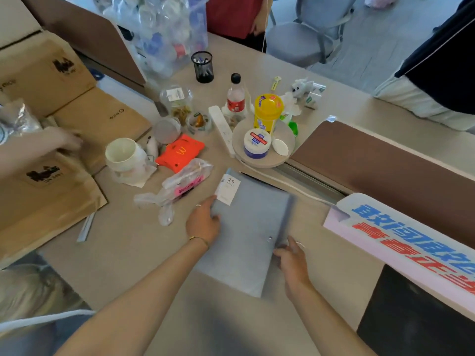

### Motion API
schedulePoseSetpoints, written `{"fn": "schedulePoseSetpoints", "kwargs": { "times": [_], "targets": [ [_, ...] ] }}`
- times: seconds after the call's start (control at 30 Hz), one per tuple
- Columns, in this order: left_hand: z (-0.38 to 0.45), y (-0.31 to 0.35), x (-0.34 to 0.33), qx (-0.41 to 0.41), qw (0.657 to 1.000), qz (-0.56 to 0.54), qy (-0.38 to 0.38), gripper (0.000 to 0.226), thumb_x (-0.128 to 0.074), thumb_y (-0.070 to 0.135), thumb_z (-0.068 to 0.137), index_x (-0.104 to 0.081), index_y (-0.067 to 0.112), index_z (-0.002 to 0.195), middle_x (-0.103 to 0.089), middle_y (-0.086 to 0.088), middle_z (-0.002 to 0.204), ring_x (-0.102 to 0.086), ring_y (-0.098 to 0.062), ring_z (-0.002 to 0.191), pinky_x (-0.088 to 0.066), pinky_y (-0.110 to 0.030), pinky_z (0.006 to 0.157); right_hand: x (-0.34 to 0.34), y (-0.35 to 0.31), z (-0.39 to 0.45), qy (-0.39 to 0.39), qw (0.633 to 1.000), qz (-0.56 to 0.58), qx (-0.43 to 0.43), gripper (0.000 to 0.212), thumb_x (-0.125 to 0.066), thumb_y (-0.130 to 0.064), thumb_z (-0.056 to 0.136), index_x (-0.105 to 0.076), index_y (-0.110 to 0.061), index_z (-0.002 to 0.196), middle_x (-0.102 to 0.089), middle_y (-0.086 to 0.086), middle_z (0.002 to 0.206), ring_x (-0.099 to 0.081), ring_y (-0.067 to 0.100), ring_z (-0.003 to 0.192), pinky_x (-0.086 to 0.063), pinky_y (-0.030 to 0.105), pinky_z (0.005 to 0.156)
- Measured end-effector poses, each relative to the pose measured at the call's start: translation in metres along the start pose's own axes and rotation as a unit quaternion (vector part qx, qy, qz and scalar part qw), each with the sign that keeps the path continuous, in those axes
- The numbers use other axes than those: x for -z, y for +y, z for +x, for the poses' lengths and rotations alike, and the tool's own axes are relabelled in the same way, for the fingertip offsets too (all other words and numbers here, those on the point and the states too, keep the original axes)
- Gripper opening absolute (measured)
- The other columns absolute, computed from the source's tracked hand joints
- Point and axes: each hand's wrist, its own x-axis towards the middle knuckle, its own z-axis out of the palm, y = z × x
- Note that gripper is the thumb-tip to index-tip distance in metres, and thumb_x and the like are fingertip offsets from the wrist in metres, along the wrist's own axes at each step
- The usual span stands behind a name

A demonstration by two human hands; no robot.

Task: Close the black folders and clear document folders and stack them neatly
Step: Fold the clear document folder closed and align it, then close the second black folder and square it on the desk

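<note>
Folder first: a grey, translucent-looking document folder [246,232] lies flat and closed on the beige table [123,247], near the middle of the view and just in front of the person. A white label [228,188] printed "20" sits at its far left corner, and a small metal snap [270,238] shows near its right side, beside a darker strip running along that edge (spine or flap, hard to say which). The surface is blurred, so whether it is one folder or several stacked cannot be told.

The left hand [203,223] rests on the folder's left edge, fingers curled over the rim and gripping it; a thin bracelet circles the wrist. The right hand [291,258] holds the right edge near the snap, thumb on top, with the other fingers tucked under and out of sight.

Just beyond the folder lie a crumpled clear plastic bag [180,186] and an orange-red packet [180,151]. A pink sign [411,242] with large blue and red characters is cut off at the right edge. Another person's hand [65,140] touches brown paper bags [51,181] at the left; its arm runs out of frame.
</note>
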Motion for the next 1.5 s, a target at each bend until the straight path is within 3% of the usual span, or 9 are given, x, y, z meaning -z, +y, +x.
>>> {"fn": "schedulePoseSetpoints", "kwargs": {
  "times": [0.17, 0.33, 0.5, 0.6, 0.7, 0.87, 1.13, 1.3, 1.5],
  "targets": [
    [0.009, -0.003, -0.009, -0.001, 1.0, 0.027, -0.001, 0.062, -0.06, 0.017, 0.085, -0.05, 0.029, 0.145, -0.064, -0.006, 0.135, -0.06, -0.031, 0.121, -0.052, -0.038, 0.09, -0.001, 0.003, 0.018, 0.011, 0.999, -0.049, 0.012, 0.028, -0.06, 0.003, 0.07, -0.063, -0.009, 0.095, -0.046, 0.003, 0.071, -0.043, 0.023, 0.074, -0.033, 0.036, 0.073],
    [0.014, -0.005, -0.015, -0.001, 0.998, 0.061, -0.002, 0.06, -0.061, 0.021, 0.087, -0.05, 0.028, 0.145, -0.065, -0.009, 0.129, -0.059, -0.034, 0.118, -0.052, -0.041, 0.086, -0.002, 0.004, 0.019, -0.003, 0.998, -0.066, 0.009, 0.019, -0.059, -0.005, 0.062, -0.048, -0.016, 0.072, -0.048, 0.008, 0.074, -0.046, 0.021, 0.072, -0.033, 0.035, 0.07],
    [0.015, -0.01, -0.017, -0.004, 0.998, 0.067, -0.007, 0.058, -0.061, 0.022, 0.088, -0.049, 0.027, 0.145, -0.064, -0.01, 0.131, -0.057, -0.035, 0.121, -0.051, -0.043, 0.09, 0.002, 0.015, 0.021, -0.037, 0.99, -0.136, 0.0, 0.053, -0.056, -0.011, 0.065, -0.062, -0.016, 0.118, -0.07, 0.009, 0.113, -0.067, 0.026, 0.099, -0.047, 0.033, 0.083],
    [0.013, -0.007, -0.014, -0.017, 0.996, 0.086, -0.011, 0.057, -0.06, 0.022, 0.09, -0.048, 0.024, 0.146, -0.062, -0.012, 0.133, -0.056, -0.037, 0.121, -0.051, -0.045, 0.091, 0.004, 0.016, 0.015, -0.047, 0.986, -0.159, 0.025, 0.079, -0.057, -0.007, 0.074, -0.043, -0.023, 0.15, -0.059, -0.006, 0.138, -0.059, 0.019, 0.122, -0.045, 0.032, 0.101],
    [0.003, 0.0, -0.009, -0.051, 0.992, 0.111, 0.013, 0.054, -0.061, 0.019, 0.089, -0.052, 0.015, 0.143, -0.06, -0.017, 0.13, -0.056, -0.041, 0.114, -0.05, -0.046, 0.09, 0.011, 0.004, -0.002, -0.044, 0.985, -0.162, 0.045, 0.068, -0.056, 0.001, 0.081, -0.049, -0.03, 0.141, -0.055, -0.019, 0.13, -0.054, 0.004, 0.116, -0.039, 0.026, 0.103],
    [-0.032, 0.024, -0.007, -0.087, 0.992, 0.083, 0.037, 0.044, -0.057, 0.025, 0.088, -0.06, 0.017, 0.131, -0.066, -0.011, 0.116, -0.06, -0.037, 0.104, -0.049, -0.044, 0.089, 0.041, 0.0, -0.015, 0.003, 0.984, -0.161, 0.076, 0.06, -0.054, 0.001, 0.086, -0.053, -0.02, 0.142, -0.053, 0.006, 0.142, -0.054, 0.023, 0.126, -0.043, 0.029, 0.096],
    [-0.125, 0.074, -0.041, -0.144, 0.989, 0.008, -0.003, 0.037, -0.058, 0.029, 0.094, -0.059, 0.026, 0.132, -0.067, -0.001, 0.116, -0.062, -0.026, 0.103, -0.05, -0.039, 0.087, 0.123, 0.006, -0.055, 0.062, 0.986, -0.101, 0.116, 0.05, -0.052, 0.003, 0.085, -0.063, -0.018, 0.129, -0.058, 0.005, 0.135, -0.054, 0.018, 0.119, -0.042, 0.03, 0.101],
    [-0.176, 0.105, -0.075, -0.173, 0.984, 0.021, -0.047, 0.037, -0.057, 0.022, 0.093, -0.061, 0.023, 0.13, -0.069, -0.005, 0.109, -0.064, -0.031, 0.102, -0.053, -0.04, 0.084, 0.195, 0.021, -0.083, 0.112, 0.985, -0.059, 0.12, 0.043, -0.05, 0.0, 0.087, -0.067, -0.024, 0.118, -0.06, -0.003, 0.125, -0.057, 0.005, 0.099, -0.039, 0.013, 0.073],
    [-0.234, 0.146, -0.127, -0.196, 0.973, 0.026, -0.122, 0.036, -0.051, 0.023, 0.098, -0.057, 0.029, 0.134, -0.067, -0.004, 0.123, -0.063, -0.028, 0.111, -0.055, -0.043, 0.095, 0.29, 0.056, -0.107, 0.187, 0.975, -0.03, 0.112, 0.039, -0.051, -0.001, 0.094, -0.067, -0.024, 0.121, -0.061, -0.006, 0.126, -0.053, 0.011, 0.117, -0.04, 0.024, 0.098]
  ]
}}
